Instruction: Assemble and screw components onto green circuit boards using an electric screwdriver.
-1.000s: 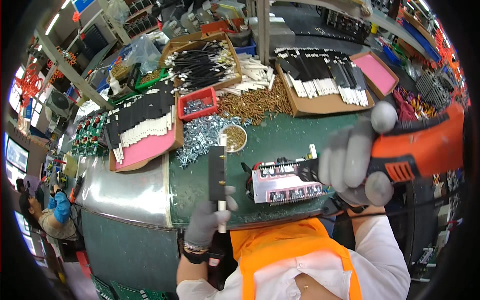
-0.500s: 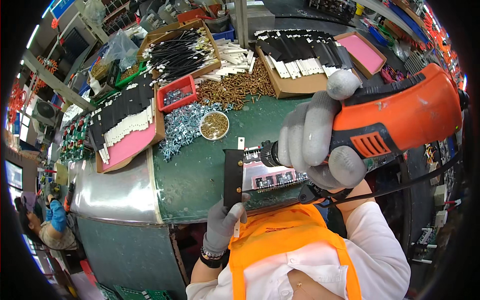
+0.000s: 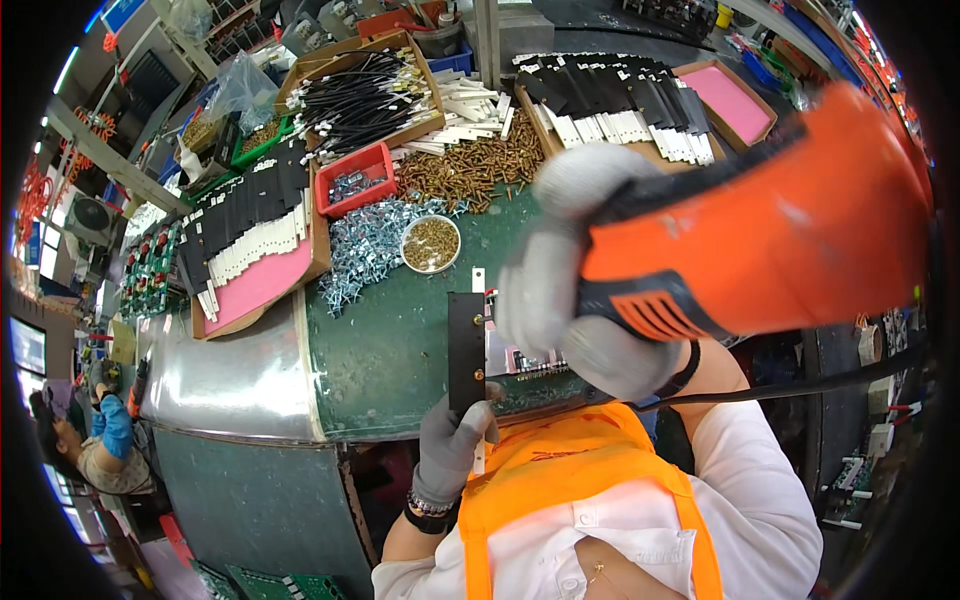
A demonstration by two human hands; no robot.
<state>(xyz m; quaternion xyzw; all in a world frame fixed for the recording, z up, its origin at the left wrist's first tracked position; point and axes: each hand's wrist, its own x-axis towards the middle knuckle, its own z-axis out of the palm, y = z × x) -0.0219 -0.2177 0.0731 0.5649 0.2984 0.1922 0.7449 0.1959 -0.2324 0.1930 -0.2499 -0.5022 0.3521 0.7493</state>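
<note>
Steadying the black strip (image 3: 464, 350) at the left edge of a metal-plated unit (image 3: 525, 363), our left hand (image 3: 448, 445) has its fingers clamped around the strip's near end; our right hand (image 3: 570, 275) wraps the orange power tool (image 3: 750, 230); fastening seems the step in hand, calling for a still strip and an aligned tool; far on our green bench (image 3: 375, 370) lie brass-coloured screws (image 3: 470, 168); a co-worker (image 3: 117, 428) sits left.

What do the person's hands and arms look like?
Grey gloves cover the left hand and right hand. Behind the left glove are a bracelet and black strap; behind the right, a dark strap. White sleeves stop short of the gloves.
</note>
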